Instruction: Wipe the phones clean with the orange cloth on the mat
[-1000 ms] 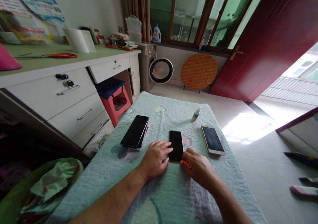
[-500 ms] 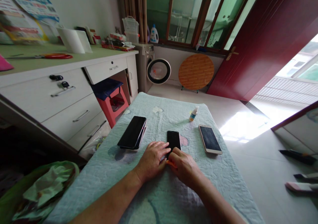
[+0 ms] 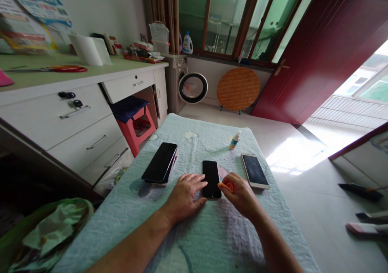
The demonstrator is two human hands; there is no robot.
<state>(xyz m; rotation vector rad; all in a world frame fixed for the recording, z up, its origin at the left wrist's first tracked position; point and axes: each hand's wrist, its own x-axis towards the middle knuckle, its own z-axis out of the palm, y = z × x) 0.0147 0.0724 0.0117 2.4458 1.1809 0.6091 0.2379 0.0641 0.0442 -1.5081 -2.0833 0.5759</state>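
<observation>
Phone (image 3: 211, 174) lying flat, dark screen up, on the quilt-covered counter (image 3: 190, 150), right there between two hands! The left hand (image 3: 187, 190) is palm down, grip wide, fingers stretched, with tips resting at the phone's left edge. Across from it, the right hand (image 3: 242, 193) has a narrow grip, bunched around an orange cloth (image 3: 228, 187) by the phone's lower right edge. Out to the right lies a gold phone (image 3: 255, 170), a small bottle (image 3: 235, 140) stands farther back, and a black phone (image 3: 160, 160) tops a pile on the left!
</observation>
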